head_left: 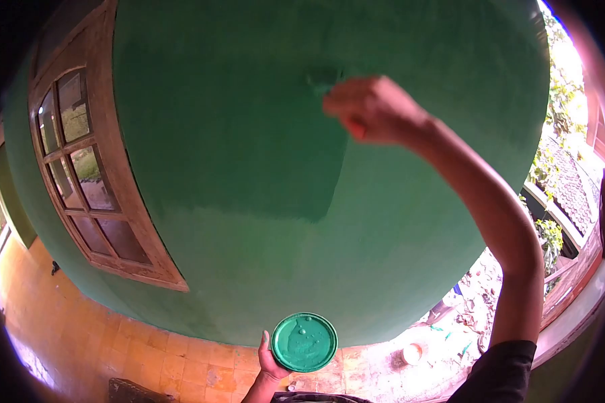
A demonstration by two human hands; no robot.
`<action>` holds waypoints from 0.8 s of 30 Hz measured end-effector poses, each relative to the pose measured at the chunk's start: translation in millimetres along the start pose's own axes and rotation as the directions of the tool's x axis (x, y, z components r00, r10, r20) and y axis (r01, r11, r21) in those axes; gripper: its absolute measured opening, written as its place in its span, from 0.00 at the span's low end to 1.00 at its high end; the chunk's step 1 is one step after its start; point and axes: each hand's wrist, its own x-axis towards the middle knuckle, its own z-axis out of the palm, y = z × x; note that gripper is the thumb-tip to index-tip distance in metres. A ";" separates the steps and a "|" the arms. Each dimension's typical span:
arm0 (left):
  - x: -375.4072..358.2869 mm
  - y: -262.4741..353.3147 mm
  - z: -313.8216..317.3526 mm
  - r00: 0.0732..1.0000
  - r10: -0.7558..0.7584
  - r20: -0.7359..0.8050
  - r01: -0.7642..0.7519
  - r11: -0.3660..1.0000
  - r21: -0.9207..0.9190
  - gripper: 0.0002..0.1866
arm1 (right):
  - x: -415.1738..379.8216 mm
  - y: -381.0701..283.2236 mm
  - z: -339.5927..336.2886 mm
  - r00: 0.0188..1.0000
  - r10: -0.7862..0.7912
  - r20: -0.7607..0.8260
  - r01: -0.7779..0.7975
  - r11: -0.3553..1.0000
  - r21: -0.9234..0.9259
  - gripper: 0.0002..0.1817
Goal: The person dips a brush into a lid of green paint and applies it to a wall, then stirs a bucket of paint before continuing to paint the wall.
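Note:
My right hand (376, 111) is raised against the green wall (396, 242), its fingers closed around a paintbrush (321, 79). Motion blurs the brush head, which is at the wall surface; a bit of orange-red, perhaps its handle, shows below the fist. A darker, wet-looking patch of green paint (249, 148) spreads to the left of the brush and below it. Low in the view, my left hand (273, 363) grips a round tub of green paint (304, 342) from its left side. Bubbles dot the paint, and some fingers are hidden by the tub.
A wooden-framed window (91, 161) is set in the wall at left. Orange floor tiles (175, 363) run along the wall's foot. At lower right a small pale container (412, 353) stands on paint-spotted ground. A dark object (131, 391) lies at the bottom left.

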 end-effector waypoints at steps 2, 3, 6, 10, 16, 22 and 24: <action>2.4 2.8 -3.4 1.000 -0.005 0.002 0.005 1.000 0.009 0.46 | 4.4 -37.0 -1.3 0.909 0.172 0.379 -0.198 0.980 0.031 0.04; 3.2 2.0 -4.7 1.000 -0.004 0.010 0.004 1.000 0.003 0.46 | 4.7 -37.9 -0.7 0.909 0.175 0.379 -0.201 0.979 0.029 0.04; 0.9 2.7 -6.9 1.000 -0.012 0.016 0.012 1.000 -0.007 0.46 | 5.0 -23.8 0.3 0.947 0.218 0.238 -0.298 0.874 0.383 0.02; 2.3 1.2 -6.3 1.000 -0.011 0.002 0.011 1.000 -0.013 0.46 | 25.6 28.1 -51.6 0.955 0.291 0.053 -0.291 0.957 -0.002 0.03; 2.0 -2.4 -4.8 1.000 0.021 0.000 -0.021 1.000 -0.019 0.46 | -19.8 16.0 -24.5 0.998 -0.009 -0.060 0.001 0.992 -0.127 0.14; 3.5 0.0 -6.1 1.000 0.006 0.006 -0.006 1.000 0.004 0.45 | -32.0 -40.0 -8.1 0.914 0.282 0.291 -0.393 0.789 0.472 0.02; 3.7 0.6 -9.2 1.000 0.005 -0.008 -0.004 1.000 0.016 0.46 | -26.8 -8.7 -19.1 0.913 0.342 0.221 -0.404 0.830 0.385 0.02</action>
